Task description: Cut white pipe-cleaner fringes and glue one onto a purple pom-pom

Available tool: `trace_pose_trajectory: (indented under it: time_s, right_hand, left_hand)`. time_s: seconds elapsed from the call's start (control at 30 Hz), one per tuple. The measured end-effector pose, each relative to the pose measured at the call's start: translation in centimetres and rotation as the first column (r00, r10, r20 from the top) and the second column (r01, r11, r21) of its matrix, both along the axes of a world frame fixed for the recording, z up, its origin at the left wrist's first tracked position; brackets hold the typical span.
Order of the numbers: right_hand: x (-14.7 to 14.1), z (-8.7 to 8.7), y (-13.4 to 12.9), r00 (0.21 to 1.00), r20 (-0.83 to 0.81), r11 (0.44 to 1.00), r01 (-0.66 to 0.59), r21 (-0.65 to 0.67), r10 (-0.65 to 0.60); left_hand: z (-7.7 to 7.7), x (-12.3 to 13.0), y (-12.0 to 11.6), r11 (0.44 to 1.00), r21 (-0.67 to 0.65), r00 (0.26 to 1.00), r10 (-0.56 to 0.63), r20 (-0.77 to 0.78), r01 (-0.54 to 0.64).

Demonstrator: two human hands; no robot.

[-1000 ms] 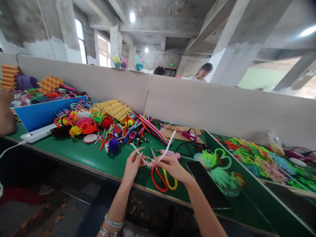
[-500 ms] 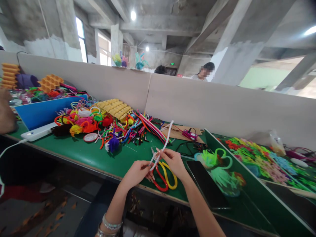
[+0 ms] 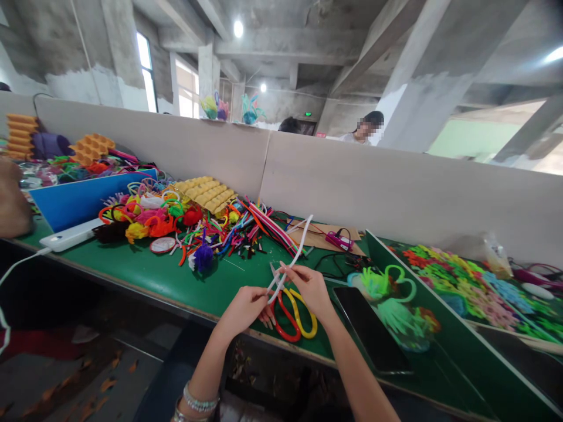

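Note:
A white pipe cleaner (image 3: 304,237) slants up and away from my fingers, its free end above the green table. My left hand (image 3: 244,309) pinches its lower end, where a short white length crosses close to the fingertips. Further up, my right hand (image 3: 311,292) grips the same pipe cleaner between thumb and fingers. Scissors (image 3: 288,337) with one red and one yellow handle lie on the table right under my hands. Their blades are partly hidden behind my fingers.
Left of my hands lies a heap of colourful pipe cleaners (image 3: 176,220) with a yellow honeycomb-like tray (image 3: 206,192). A black phone (image 3: 372,331) and green fuzzy pieces (image 3: 398,316) are to the right. A white power strip (image 3: 73,234) and divider boards (image 3: 94,196) flank the space.
Both hands keep their grip on the white pipe cleaner. Its upper end has tilted very slightly to the right; little else differs.

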State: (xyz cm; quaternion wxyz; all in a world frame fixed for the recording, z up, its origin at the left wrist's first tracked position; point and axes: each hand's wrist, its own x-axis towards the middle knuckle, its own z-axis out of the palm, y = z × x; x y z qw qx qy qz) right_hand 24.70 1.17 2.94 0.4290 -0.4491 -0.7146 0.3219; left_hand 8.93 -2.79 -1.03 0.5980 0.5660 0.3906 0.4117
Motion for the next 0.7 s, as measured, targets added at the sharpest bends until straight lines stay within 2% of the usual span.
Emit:
trace_pose_trajectory:
  time_s: [0.07,0.17,0.3,0.4,0.57,0.7]
  right_hand:
    - [0.1,0.0,0.0,0.999,-0.019,0.999,-0.03,-0.039,0.029]
    - [0.1,-0.2,0.2,0.999,-0.005,0.999,-0.04,-0.026,0.04]
    - [0.0,-0.9,0.4,0.997,0.016,0.997,-0.07,-0.024,0.071]
    - [-0.2,-1.3,0.5,0.999,0.009,0.999,-0.031,-0.01,0.031]
    - [-0.5,-0.9,0.3,0.996,-0.084,0.997,0.014,-0.069,-0.02]
    - [-0.5,-0.3,0.0,0.995,-0.087,0.995,-0.048,-0.087,0.04]
  left_hand:
    - [-0.2,0.1,0.2,1.0,-0.008,1.0,0.022,0.013,-0.022]
    - [-0.4,0.1,0.5,0.999,-0.015,0.999,0.036,0.041,-0.035]
    - [-0.3,0.1,0.5,1.0,-0.002,0.997,0.007,0.08,-0.006]
    - [0.1,0.1,0.2,0.999,0.033,0.997,-0.011,0.077,0.009]
    - [0.4,0.2,0.1,0.996,0.084,0.997,0.03,0.074,-0.036]
    - [0.0,0.4,0.2,0.998,-0.008,0.993,-0.067,0.094,0.068]
